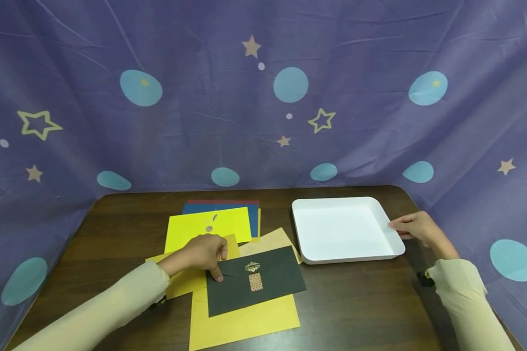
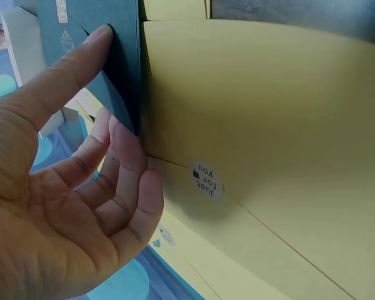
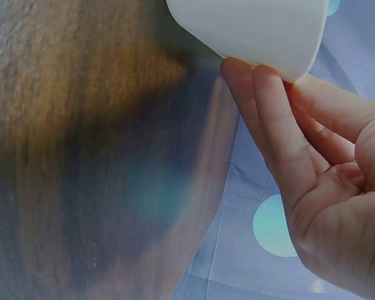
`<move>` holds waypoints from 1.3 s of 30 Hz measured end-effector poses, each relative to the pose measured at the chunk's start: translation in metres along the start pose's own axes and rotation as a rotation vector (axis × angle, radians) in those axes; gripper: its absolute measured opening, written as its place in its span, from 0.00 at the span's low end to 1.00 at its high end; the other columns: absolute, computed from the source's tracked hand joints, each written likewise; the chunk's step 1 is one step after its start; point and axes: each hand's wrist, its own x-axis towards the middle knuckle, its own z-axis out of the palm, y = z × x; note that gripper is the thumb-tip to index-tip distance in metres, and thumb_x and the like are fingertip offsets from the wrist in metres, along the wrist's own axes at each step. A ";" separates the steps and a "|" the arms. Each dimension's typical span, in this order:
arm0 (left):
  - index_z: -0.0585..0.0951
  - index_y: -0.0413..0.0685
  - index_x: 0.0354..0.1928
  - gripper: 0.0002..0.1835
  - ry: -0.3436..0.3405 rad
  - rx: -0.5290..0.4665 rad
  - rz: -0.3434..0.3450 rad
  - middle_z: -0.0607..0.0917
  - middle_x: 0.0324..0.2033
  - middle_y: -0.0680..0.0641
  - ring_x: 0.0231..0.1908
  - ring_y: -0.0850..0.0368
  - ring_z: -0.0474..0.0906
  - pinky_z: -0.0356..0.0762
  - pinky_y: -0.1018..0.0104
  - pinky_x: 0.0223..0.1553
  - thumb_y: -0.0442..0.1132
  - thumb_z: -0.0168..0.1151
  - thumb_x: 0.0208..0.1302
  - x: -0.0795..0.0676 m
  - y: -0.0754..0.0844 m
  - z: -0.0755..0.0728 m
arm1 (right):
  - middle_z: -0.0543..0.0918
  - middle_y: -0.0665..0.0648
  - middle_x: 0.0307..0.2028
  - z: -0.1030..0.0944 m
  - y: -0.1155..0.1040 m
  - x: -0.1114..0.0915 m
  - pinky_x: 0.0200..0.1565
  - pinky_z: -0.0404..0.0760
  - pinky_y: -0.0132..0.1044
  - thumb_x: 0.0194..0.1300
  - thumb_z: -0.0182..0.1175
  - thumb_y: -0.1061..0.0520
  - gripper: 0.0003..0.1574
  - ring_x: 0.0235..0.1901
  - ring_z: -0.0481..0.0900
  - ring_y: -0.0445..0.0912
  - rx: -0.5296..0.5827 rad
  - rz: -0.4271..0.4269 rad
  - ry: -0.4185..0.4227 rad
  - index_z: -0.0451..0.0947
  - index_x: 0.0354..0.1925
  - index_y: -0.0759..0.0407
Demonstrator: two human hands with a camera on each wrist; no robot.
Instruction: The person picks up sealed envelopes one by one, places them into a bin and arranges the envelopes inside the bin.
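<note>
A dark envelope [image 1: 276, 270] lies on the near middle of the brown table [image 1: 355, 302], slightly tilted, overlapping a golden envelope [image 1: 246, 329] below it and a tan envelope [image 1: 272, 239] behind it. It is a long, flat rectangle, near black from above and bluish green up close, with an ornate gold print over a small patterned gold rectangle; its left end is bent up. The left hand [image 1: 204, 252] pinches that end, thumb on the printed face and fingertips at the underside. Just right of the envelopes sits a white tray [image 1: 334, 200], shallow and round-cornered; the right hand [image 1: 421, 229] pinches its right rim between thumb and fingers. Behind the left hand, a bright yellow envelope [image 1: 180, 231] covers most of a blue envelope [image 1: 253, 219], and only a thin strip of a red envelope [image 1: 224, 201] shows at the back. The forearm and hand hide part of another golden envelope [image 1: 184, 282]. The gold lettering is too small to read surely, while a round sticker [image 2: 206, 181] seen from the left wrist reads "Just for you" upside down. The right wrist view cuts off all but one corner of the tray.
</note>
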 end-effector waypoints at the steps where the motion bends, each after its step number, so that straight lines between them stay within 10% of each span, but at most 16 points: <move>1: 0.80 0.48 0.31 0.24 -0.004 -0.001 0.001 0.76 0.23 0.51 0.24 0.56 0.70 0.65 0.65 0.27 0.39 0.89 0.35 0.000 0.000 -0.001 | 0.89 0.60 0.42 0.000 0.000 0.000 0.37 0.90 0.38 0.68 0.68 0.57 0.25 0.31 0.88 0.40 0.003 -0.001 0.000 0.80 0.51 0.81; 9: 0.83 0.47 0.27 0.19 -0.043 -0.025 0.027 0.73 0.19 0.54 0.22 0.59 0.68 0.65 0.68 0.25 0.39 0.88 0.38 -0.003 -0.002 -0.012 | 0.89 0.55 0.36 0.001 -0.003 0.000 0.36 0.90 0.38 0.67 0.68 0.59 0.23 0.29 0.87 0.39 -0.001 -0.010 0.000 0.81 0.48 0.81; 22: 0.84 0.40 0.37 0.05 -0.206 -0.367 0.028 0.63 0.14 0.54 0.17 0.61 0.57 0.68 0.68 0.25 0.29 0.71 0.61 -0.007 -0.018 -0.032 | 0.89 0.56 0.35 0.009 -0.007 0.001 0.37 0.90 0.37 0.67 0.67 0.62 0.23 0.30 0.86 0.38 0.062 -0.027 -0.021 0.79 0.50 0.85; 39: 0.84 0.37 0.49 0.11 -0.114 -0.461 0.060 0.84 0.23 0.51 0.28 0.58 0.76 0.83 0.61 0.33 0.30 0.67 0.65 -0.025 -0.028 -0.071 | 0.89 0.59 0.39 0.013 -0.007 -0.004 0.37 0.90 0.37 0.67 0.67 0.60 0.27 0.31 0.87 0.38 0.052 -0.037 -0.008 0.78 0.51 0.85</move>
